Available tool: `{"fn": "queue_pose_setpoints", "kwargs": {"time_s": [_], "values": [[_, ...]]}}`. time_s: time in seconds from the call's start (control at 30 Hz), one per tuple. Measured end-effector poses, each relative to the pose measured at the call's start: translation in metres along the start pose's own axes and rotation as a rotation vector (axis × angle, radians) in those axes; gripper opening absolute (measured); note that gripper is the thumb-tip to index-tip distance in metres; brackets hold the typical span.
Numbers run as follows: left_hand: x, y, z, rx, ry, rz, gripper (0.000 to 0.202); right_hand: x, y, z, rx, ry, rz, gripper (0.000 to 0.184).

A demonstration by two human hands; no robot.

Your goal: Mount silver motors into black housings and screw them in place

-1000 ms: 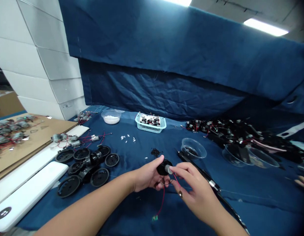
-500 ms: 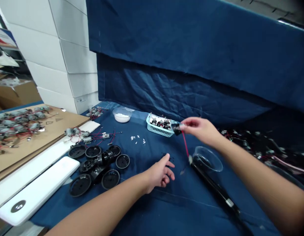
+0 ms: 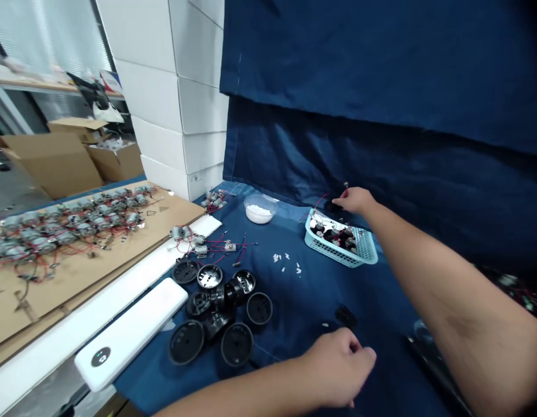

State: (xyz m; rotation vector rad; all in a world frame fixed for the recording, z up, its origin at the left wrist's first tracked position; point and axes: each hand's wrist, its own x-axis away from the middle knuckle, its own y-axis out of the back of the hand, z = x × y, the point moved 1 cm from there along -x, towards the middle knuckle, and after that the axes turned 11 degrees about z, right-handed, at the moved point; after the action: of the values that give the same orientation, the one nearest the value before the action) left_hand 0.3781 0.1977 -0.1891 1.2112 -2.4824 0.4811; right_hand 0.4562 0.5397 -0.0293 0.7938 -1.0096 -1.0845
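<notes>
Your right hand [image 3: 356, 200] is stretched way out over the far side of the light-blue plastic basket [image 3: 364, 255], with the fingers pinched together on what looks like a small black round housing [image 3: 333, 205]. A thin red wire [image 3: 324, 199] comes off it. Tough to see exactly, tbh, because the black part almost vanishes against the navy curtain [image 3: 338, 87]. It sticks out left of your fingertips, right at the basket's far rim, so that hand is the one on it.

Your left hand [image 3: 338, 368] is down near the near edge of the blue cloth-covered table [image 3: 294, 301], fingers loosely curled and pointing down. I can't tell if it's holding anything. The closest thing to it is a dark flat piece [image 3: 345, 317] lying on the cloth just past your knuckles, its long axis running from upper left to lower right.

To the left of that hand is a cluster of black round plastic housings [image 3: 236, 344]. Past them, a white foam block [image 3: 129, 333] runs along the table's left edge, with a cardboard sheet [image 3: 98, 278] of wired small DC motors [image 3: 55, 237] beyond it.
</notes>
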Motion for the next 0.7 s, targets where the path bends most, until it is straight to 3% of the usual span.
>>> {"fn": "queue_pose_setpoints", "kwargs": {"time_s": [0.17, 0.4, 0.57, 0.7], "values": [[0.013, 0.001, -0.011, -0.057, 0.046, 0.003, 0.035, -0.025, -0.013, -0.011, 0.278, -0.015, 0.089, 0.024], [0.000, -0.005, 0.009, -0.172, -0.028, -0.117, 0.028, -0.041, -0.032, -0.025, 0.460, -0.050, 0.206, 0.029], [0.008, -0.004, 0.003, -0.168, -0.003, -0.057, 0.032, -0.035, -0.034, -0.029, 0.465, -0.014, 0.209, 0.031], [0.011, 0.000, -0.004, -0.147, -0.007, 0.015, 0.035, -0.010, -0.017, -0.025, 0.429, 0.057, 0.088, 0.034]]}}
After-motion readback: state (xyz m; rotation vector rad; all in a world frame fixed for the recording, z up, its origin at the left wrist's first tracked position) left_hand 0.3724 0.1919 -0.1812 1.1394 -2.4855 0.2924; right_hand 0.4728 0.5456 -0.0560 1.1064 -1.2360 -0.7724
